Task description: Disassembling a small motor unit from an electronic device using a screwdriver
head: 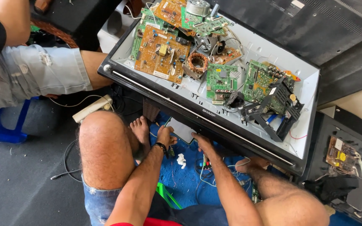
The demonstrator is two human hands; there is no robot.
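— Head view: where were the hands?
— Both reached under the television frame (214, 115). The left hand (165, 136) and right hand (202, 143) touched a grey panel (182, 130) between their fingers.
— Grip?
— Fingers partly hidden; couldn't tell.

Both arms reach down, left hand (165, 136) and right hand (202, 143) close together.

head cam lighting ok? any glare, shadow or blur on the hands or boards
Head view: daylight falls bright on the white television back panel and its circuit boards, sharp, no strong glare; the left hand and right hand sit in the panel's shadow over the blue mat, dimmer but in focus; edges bend slightly, wide-angle.
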